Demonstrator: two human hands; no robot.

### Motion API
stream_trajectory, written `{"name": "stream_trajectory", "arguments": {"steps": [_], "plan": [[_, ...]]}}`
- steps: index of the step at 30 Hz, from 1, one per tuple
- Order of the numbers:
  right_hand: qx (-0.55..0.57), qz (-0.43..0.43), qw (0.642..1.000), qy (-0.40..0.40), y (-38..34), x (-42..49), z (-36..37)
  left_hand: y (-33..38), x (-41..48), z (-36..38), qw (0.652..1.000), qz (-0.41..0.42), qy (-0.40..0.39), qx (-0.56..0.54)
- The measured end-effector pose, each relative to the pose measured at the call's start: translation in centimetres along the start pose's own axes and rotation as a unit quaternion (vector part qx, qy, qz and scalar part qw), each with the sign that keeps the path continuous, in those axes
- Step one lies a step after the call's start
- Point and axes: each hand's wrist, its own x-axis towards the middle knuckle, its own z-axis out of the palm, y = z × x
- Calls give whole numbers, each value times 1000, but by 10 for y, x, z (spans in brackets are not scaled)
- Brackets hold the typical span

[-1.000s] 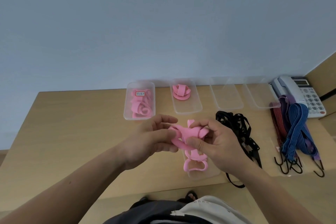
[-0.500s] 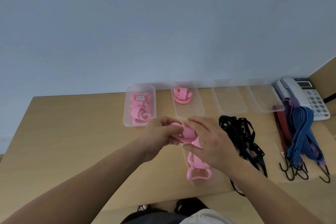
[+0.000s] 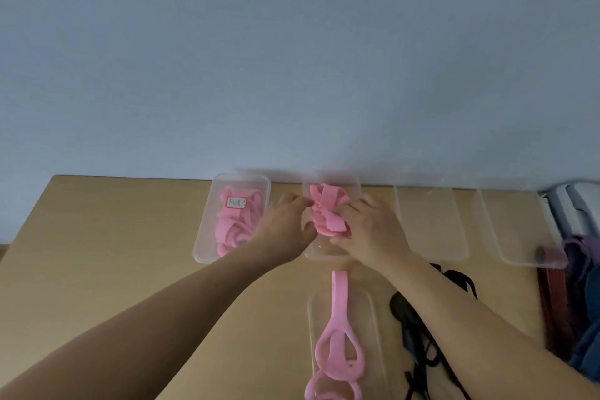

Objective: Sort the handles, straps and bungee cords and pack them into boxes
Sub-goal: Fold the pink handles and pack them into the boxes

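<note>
Nearest you, looped pink silicone handles (image 3: pixel 334 344) lie unsorted on a clear plastic tray (image 3: pixel 373 318), cropped at the bottom. Black webbing straps (image 3: pixel 418 347) beside it hide partly under your right forearm. Further out, your hands meet at the second clear plastic box (image 3: pixel 355 188). Your right hand (image 3: pixel 373 230) pinches a folded pink silicone strap (image 3: pixel 328 217) inside it; your left hand (image 3: pixel 285 227) touches it, grip unclear. The labelled clear box (image 3: pixel 204 237) holds pink pieces, while the third clear box (image 3: pixel 431 230) and fourth clear box (image 3: pixel 516 230) stand empty. Blurred red, purple and blue bungee cords (image 3: pixel 578 263) are cropped at right.
</note>
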Motion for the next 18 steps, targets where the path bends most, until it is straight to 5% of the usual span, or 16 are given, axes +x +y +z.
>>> {"name": "stream_trajectory", "arguments": {"steps": [13,18], "plan": [[-71,18,997,4,9,22,25,-2,2,19,985,71,-25,157],[-121,12,992,-21,6,24,29,1,1,21,962,137,25,234]]}}
